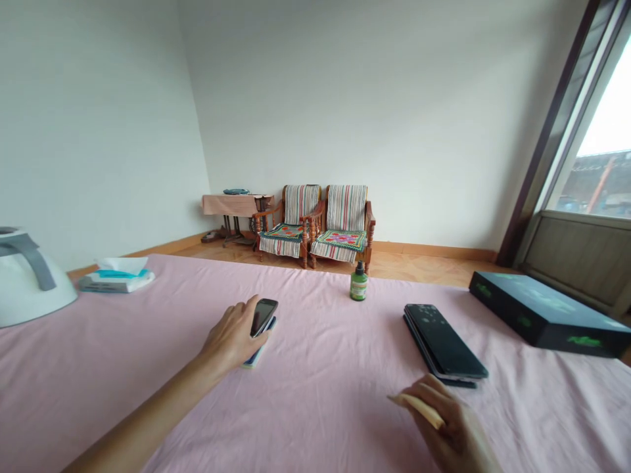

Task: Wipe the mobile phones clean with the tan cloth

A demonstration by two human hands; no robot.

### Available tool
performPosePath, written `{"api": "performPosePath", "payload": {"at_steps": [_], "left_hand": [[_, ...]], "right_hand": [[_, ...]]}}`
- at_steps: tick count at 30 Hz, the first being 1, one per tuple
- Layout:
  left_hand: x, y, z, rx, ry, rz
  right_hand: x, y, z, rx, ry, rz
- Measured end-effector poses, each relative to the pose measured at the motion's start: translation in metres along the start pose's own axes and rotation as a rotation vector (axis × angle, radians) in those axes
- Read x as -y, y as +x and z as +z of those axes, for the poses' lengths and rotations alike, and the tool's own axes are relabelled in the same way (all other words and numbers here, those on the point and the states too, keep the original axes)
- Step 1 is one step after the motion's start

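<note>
Taking hold looked done on both sides, while letting go did not: the left hand (234,332) had its thumb and fingers pinching the edges of a dark-screened, rounded phone (264,314); the right hand (451,420) had its fingers curled closed around a tan, wood-coloured, tapering stick with a darker pointed tip (421,410). The phone was above a thin, flat, blue-edged item (253,359) on the pink, wrinkled tablecloth (315,407); whether the two touched could not be told; nor could it be told whether the stick's tip met the cloth. Just beyond the right hand, a glossy black slab with pale spots (446,341) lay on a thinner black slab (458,383), apparently unheld.

By count, there were one phone, one blue-edged item, one stick and two stacked slabs; around them stood one small green bottle with a dark cap (359,284), one black box with green markings (552,309), one white-and-blue tissue pack (116,280) and one white kettle with a grey handle (29,295).
</note>
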State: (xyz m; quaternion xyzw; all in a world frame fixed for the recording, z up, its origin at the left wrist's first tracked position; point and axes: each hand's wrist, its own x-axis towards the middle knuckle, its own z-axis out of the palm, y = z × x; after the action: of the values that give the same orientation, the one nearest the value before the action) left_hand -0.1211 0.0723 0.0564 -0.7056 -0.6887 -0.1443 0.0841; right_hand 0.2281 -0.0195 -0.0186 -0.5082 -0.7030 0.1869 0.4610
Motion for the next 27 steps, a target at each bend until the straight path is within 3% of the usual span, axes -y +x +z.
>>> {"api": "performPosePath", "payload": {"at_steps": [6,8,11,16,22,27], "left_hand": [[-0.004,-0.001,0.003,-0.054,0.007,0.04],[-0.014,-0.006,0.004,-0.077,-0.034,0.098],[-0.042,-0.018,0.01,-0.107,-0.287,0.255],[-0.094,-0.03,0.032,0.2,-0.525,0.41],[-0.128,-0.03,0.063,0.229,-0.444,0.319],[-0.136,-0.049,0.052,0.369,-0.542,0.337]], "right_hand": [[-0.001,0.0,0.002,-0.006,0.005,-0.025],[-0.001,0.0,0.003,-0.012,0.018,-0.034],[-0.003,0.0,0.004,-0.002,0.009,-0.041],[-0.003,0.001,0.001,0.036,-0.013,-0.048],[-0.003,0.003,0.0,0.019,-0.038,-0.045],[0.0,0.002,-0.002,0.079,-0.034,-0.042]]}}
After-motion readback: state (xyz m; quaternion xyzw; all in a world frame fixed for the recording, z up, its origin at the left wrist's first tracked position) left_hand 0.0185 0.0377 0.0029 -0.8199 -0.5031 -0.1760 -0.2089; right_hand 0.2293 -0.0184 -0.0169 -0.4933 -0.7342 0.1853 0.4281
